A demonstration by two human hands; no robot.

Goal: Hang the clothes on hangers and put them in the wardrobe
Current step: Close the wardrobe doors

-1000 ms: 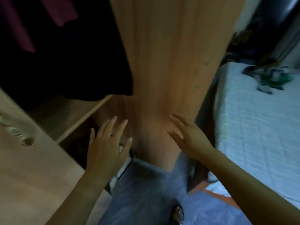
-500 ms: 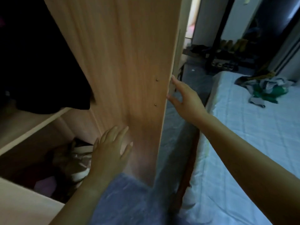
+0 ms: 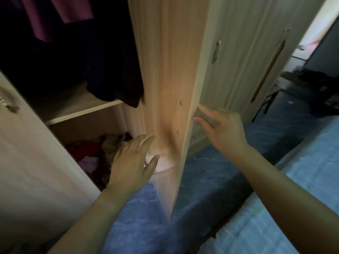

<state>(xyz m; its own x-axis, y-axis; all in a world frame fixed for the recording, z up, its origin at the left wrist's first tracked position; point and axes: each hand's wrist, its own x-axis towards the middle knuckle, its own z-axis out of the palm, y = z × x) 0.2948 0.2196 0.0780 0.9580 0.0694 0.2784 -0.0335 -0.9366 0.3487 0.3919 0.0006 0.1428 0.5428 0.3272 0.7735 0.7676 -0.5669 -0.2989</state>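
Note:
An open wooden wardrobe door (image 3: 170, 74) stands edge-on in the middle of the view. My left hand (image 3: 132, 160) is spread flat near the door's inner face, low down, holding nothing. My right hand (image 3: 222, 131) reaches around the door's outer edge, fingers apart and empty. Inside the wardrobe, dark clothes (image 3: 102, 66) and a purple garment (image 3: 60, 13) hang above a pale shelf (image 3: 80, 110). Below the shelf lies a heap of loose clothes (image 3: 97, 153). No hanger is visible.
Another open wardrobe door (image 3: 27, 162) fills the lower left. Closed pale wardrobe doors with long handles (image 3: 244, 57) stand to the right. A bed with a light blue sheet (image 3: 293, 208) is at lower right. The floor (image 3: 211, 176) is blue.
The view swung left, away from the bed and its clothes pile. The door now stands edge-on; my right hand stays at its outer edge, my left hand near its inner face.

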